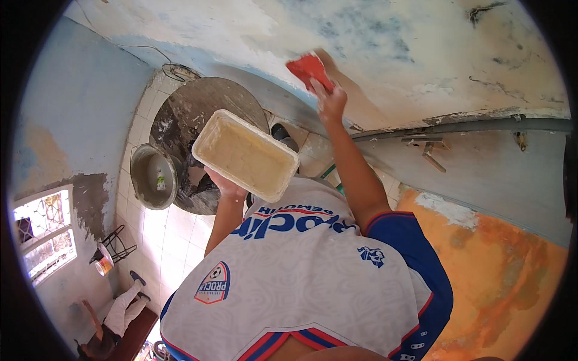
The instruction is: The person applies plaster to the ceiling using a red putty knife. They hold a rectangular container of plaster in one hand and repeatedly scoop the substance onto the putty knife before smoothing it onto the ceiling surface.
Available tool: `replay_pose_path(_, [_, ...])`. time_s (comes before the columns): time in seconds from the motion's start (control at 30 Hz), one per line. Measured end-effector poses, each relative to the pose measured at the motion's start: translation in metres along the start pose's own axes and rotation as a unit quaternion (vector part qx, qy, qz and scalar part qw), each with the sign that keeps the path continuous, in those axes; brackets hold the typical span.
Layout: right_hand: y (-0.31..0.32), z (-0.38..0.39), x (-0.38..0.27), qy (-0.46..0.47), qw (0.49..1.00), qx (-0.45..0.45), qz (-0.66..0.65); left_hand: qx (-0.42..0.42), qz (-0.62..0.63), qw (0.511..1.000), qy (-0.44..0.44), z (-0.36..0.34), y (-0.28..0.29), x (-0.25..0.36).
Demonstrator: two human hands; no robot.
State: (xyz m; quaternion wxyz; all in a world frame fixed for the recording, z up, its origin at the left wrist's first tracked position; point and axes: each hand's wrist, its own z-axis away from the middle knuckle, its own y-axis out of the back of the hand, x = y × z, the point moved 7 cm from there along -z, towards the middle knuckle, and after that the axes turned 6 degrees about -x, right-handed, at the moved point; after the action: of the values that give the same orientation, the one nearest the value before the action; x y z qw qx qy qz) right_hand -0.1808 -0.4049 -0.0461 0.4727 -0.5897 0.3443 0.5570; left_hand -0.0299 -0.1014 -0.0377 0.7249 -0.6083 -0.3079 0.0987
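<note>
My left hand [229,185] grips a pale rectangular tub [208,133] from beneath its near left side. Beige paste [250,155] coats the inside of the tub. Raised up to the right, my right hand [331,103] is closed round a red putty knife [309,67]. The putty knife is at the patchy wall [391,60]; whether its edge touches the surface I cannot tell. Whitish smears mark the fingers of both hands.
Below the tub stands a stained round table [238,93], with a round basin [141,180] at its left. A cable [174,69] runs along the left corner. Down at the lower left are a person [123,307], a black metal stand [123,240] and a window [48,234].
</note>
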Motion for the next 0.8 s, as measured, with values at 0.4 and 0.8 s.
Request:
replay_pose_path(0.4, [0.153,0.046,0.079,-0.027,0.994,0.099,0.041,-0.014,-0.001,1.0,0.002,-0.001,0.016,0.003])
replay_pose_path(0.8, [0.151,0.041,-0.002,0.041,0.987,0.093,0.123,0.017,-0.021,0.999,0.026,0.014,0.011,0.006])
